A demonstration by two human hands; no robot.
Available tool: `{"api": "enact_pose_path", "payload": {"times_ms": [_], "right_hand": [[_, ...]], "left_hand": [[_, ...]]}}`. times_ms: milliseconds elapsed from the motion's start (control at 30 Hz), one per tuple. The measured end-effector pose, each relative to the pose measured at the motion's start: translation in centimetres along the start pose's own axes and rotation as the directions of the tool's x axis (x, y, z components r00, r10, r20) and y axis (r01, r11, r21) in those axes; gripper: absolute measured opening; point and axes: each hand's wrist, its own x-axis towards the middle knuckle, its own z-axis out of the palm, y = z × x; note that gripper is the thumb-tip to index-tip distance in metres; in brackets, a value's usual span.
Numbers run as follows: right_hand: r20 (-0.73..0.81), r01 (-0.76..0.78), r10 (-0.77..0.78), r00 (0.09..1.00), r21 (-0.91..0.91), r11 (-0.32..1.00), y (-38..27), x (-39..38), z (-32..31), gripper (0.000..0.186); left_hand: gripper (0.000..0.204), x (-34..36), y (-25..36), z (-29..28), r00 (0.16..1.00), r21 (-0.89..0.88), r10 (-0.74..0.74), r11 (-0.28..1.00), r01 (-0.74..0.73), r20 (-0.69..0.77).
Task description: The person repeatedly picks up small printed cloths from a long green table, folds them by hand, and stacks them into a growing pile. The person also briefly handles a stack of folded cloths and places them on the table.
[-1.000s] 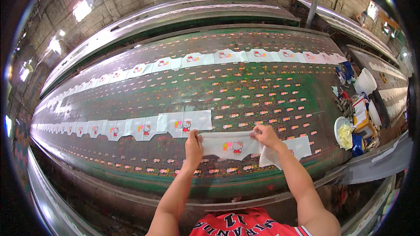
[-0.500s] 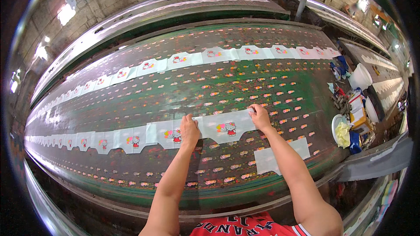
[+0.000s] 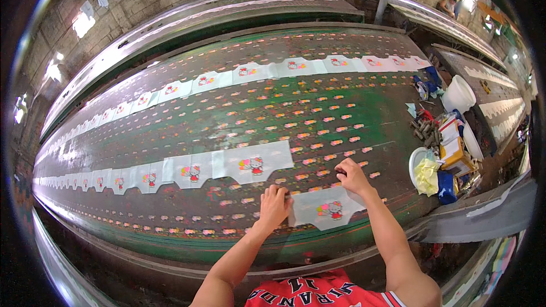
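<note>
My left hand [image 3: 275, 207] is curled at the upper left corner of a white printed fabric piece [image 3: 307, 210] lying near the front of the long table, its fingers pinched at the edge. My right hand [image 3: 352, 177] is bent just over the piece's upper right part, fingers closed; what they hold, if anything, is hidden. Just beyond my hands a row of white pieces [image 3: 253, 167] with a cartoon cat print runs leftward along the table [image 3: 375, 125].
A second printed row [image 3: 296, 66] crosses the table farther back. At the right end sit a white bucket [image 3: 458, 94], a basin with yellow cloth [image 3: 426, 176], tools [image 3: 424, 128] and a cardboard box [image 3: 455, 159]. More long tables [image 3: 227, 5] stand behind; a person [image 3: 448, 7] is at the back right.
The piece my hands held now lies at the end of the nearer row. My hands have moved down toward the front, onto the separate piece, which now shows its print.
</note>
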Motion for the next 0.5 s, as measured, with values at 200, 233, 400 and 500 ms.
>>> {"api": "enact_pose_path", "payload": {"times_ms": [200,233,400,500], "right_hand": [[0.082,0.241,-0.242,0.967,0.02,0.97,1.6,-4.0,-2.6,0.049],[0.074,0.291,-0.29,0.954,0.009,0.957,1.6,-4.1,-2.9,0.051],[0.261,0.285,-0.289,0.921,0.052,0.957,3.0,-2.5,-4.5,0.013],[0.314,-0.095,0.018,0.949,0.233,0.968,3.2,-0.7,-6.1,0.009]], "left_hand": [[0.02,-1.0,2.4,1.5,0.989,-0.146,-0.125,0.983,0.113,-0.076],[0.021,-0.9,3.1,1.3,0.986,-0.268,-0.156,0.954,0.134,-0.06],[0.013,-0.5,7.2,-0.9,0.981,-0.281,-0.134,0.955,0.091,-0.139],[0.009,1.7,5.8,-0.8,0.964,-0.241,-0.141,0.967,0.085,-0.224]]}}
